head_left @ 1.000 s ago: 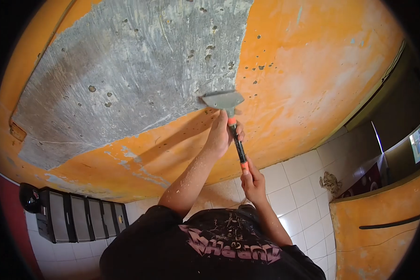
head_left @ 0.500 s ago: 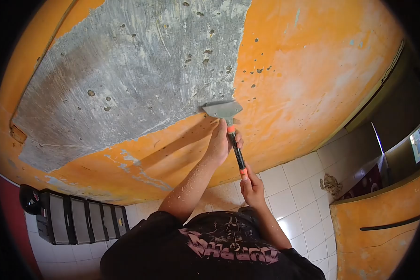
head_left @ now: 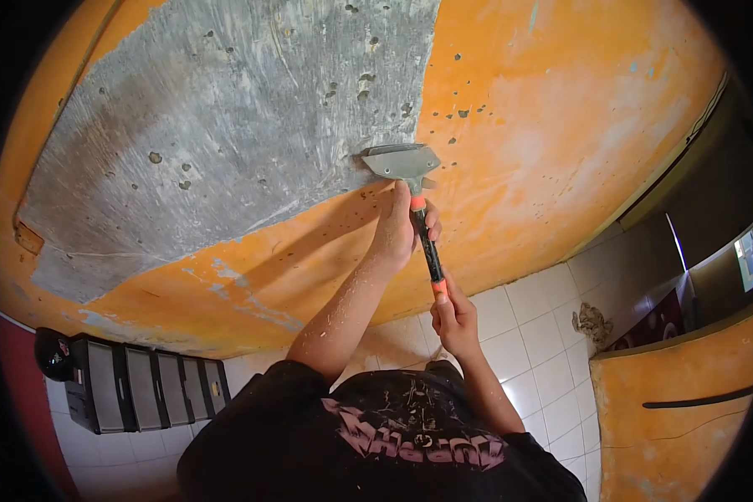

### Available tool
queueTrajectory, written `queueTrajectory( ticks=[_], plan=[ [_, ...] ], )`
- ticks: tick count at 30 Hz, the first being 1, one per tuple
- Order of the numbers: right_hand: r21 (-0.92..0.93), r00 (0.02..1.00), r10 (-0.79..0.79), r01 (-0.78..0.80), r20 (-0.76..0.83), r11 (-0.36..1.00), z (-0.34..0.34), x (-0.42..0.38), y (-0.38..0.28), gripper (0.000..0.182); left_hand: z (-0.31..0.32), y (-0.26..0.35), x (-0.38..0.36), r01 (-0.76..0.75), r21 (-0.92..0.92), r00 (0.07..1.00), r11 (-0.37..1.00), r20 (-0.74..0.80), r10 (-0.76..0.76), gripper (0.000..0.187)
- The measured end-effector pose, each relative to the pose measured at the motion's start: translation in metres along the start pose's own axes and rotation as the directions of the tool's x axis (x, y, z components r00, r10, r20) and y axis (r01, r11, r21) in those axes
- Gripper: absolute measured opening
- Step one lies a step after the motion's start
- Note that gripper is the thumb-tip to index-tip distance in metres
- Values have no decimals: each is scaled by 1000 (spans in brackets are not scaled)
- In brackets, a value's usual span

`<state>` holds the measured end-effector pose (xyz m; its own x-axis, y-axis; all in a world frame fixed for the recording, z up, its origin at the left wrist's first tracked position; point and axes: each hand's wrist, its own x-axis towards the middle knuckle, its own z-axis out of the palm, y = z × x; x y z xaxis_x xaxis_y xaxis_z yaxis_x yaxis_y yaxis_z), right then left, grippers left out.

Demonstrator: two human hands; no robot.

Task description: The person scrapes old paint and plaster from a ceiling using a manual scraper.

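A wide-bladed scraper (head_left: 402,161) with a black and orange handle lies against the wall, its blade at the border of bare grey plaster (head_left: 226,125) and orange paint (head_left: 552,142). Near the blade, my left hand (head_left: 399,230) is wrapped around the upper handle, thumb pointing up along it. Lower down, my right hand (head_left: 455,322) grips the handle's orange end. Pale flakes speckle my left forearm. Small dark pits dot both the grey area and the paint beside it.
A dark drawer unit (head_left: 146,386) with a black helmet (head_left: 53,356) on it stands at lower left. White tiles (head_left: 510,322) cover the floor. A crumpled cloth-like thing (head_left: 592,325) lies at right, near a low orange wall (head_left: 678,427). A cable (head_left: 71,100) runs down the wall at left.
The scraper and both hands have moved up the wall a little, the blade now sitting higher along the paint's edge. Both hands keep their hold. The view has shifted slightly.
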<state>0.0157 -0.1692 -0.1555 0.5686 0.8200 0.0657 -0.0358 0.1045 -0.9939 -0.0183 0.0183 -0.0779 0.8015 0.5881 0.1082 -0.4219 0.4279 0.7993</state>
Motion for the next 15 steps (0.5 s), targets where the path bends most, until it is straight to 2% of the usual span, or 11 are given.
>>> queueTrajectory(
  ticks=[2,3,6,7,10,11,15],
  plan=[
    [-41,1000,-24,24,-8,999,-3,-1,9,47,-10,-10,2,24,-54,1000,998,13,-23,54],
    [31,998,59,-60,26,998,-4,-6,14,47,-11,-15,-5,-3,-31,1000,1000,-15,2,55],
    [48,996,81,-82,23,995,3,-4,19,47,-13,-14,-8,17,-18,1000,1000,-25,-17,54],
    [4,1000,20,-20,4,1000,3,-1,13,47,-10,-9,-3,0,-31,1000,1000,-2,0,54],
    [26,999,30,-31,39,999,-1,5,-11,47,11,14,-1,-27,-40,1000,999,5,27,51],
    [-56,1000,-25,26,16,998,-2,5,-7,47,4,7,1,-1,-69,1000,998,0,1,52],
    [-55,999,49,-48,13,997,1,-5,22,47,-13,-15,-11,26,-24,998,999,-53,-27,53]
  ],
)
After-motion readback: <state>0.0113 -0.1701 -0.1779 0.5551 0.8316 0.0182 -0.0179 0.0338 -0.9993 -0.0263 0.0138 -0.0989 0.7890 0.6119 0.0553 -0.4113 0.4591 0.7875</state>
